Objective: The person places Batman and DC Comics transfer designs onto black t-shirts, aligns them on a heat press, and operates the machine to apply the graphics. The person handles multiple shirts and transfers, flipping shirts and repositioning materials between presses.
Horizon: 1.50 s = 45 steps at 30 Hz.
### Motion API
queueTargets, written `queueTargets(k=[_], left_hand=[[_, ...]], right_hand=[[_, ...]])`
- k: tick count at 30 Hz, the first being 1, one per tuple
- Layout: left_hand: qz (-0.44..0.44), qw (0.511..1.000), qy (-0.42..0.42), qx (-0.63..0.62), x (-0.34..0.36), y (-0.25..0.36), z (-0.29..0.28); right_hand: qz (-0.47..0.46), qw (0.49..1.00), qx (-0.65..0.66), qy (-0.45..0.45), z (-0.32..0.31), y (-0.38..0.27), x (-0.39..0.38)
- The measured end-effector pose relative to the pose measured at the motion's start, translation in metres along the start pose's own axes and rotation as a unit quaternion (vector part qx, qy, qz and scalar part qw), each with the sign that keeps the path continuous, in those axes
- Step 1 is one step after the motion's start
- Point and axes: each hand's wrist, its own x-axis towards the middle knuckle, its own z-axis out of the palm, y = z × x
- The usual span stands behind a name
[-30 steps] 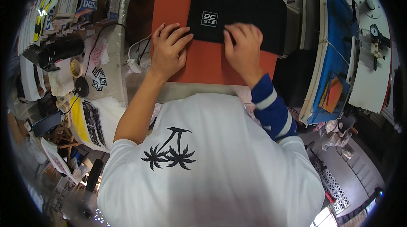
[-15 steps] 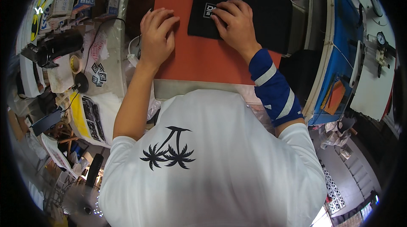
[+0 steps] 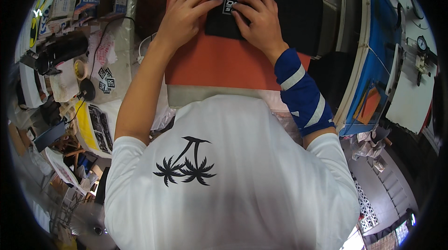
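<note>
Shows orange board (image 3: 224, 63) nearest, then, atop it, flat black fabric (image 3: 298, 12) already bearing a square patch (image 3: 228, 6). Looks unfinished, with spread fingers of left hand (image 3: 184, 16) beside it and curled fingers of right hand (image 3: 259, 16) partly over it; cannot tell if pinching.

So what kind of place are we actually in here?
Probably a small, cluttered workshop, perhaps for textiles. Small black-and-white labels lie on the bench at the left, a similar square label is on the black sheet at the right hand, and a dial gauge shows far right.
</note>
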Motion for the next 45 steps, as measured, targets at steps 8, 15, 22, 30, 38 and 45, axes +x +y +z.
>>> queueTargets(k=[8, 15, 22, 30, 38, 45], left_hand=[[0.014, 0.998, -0.032, 0.061, 0.004, 0.000, 0.009], [0.009, 0.996, -0.031, 0.078, 0.003, 0.000, 0.011], [0.014, 1.000, -0.003, 0.026, -0.001, 0.020, 0.005], [-0.037, 0.995, -0.092, 0.030, -0.036, 0.083, 0.004], [-0.030, 0.995, -0.081, 0.045, -0.041, 0.099, 0.014], [-0.092, 0.996, 0.011, 0.005, -0.033, 0.032, -0.006]], right_hand=[[0.027, 0.999, 0.039, 0.024, 0.003, 0.009, -0.005], [0.061, 0.997, 0.041, 0.017, 0.000, 0.006, -0.007], [0.060, 0.997, 0.045, 0.013, 0.002, 0.009, -0.007], [0.098, 0.993, 0.071, -0.008, 0.000, 0.012, -0.004], [0.100, 0.992, 0.072, -0.010, 0.003, 0.013, -0.004], [0.100, 0.993, 0.066, 0.004, 0.003, 0.012, -0.007]])
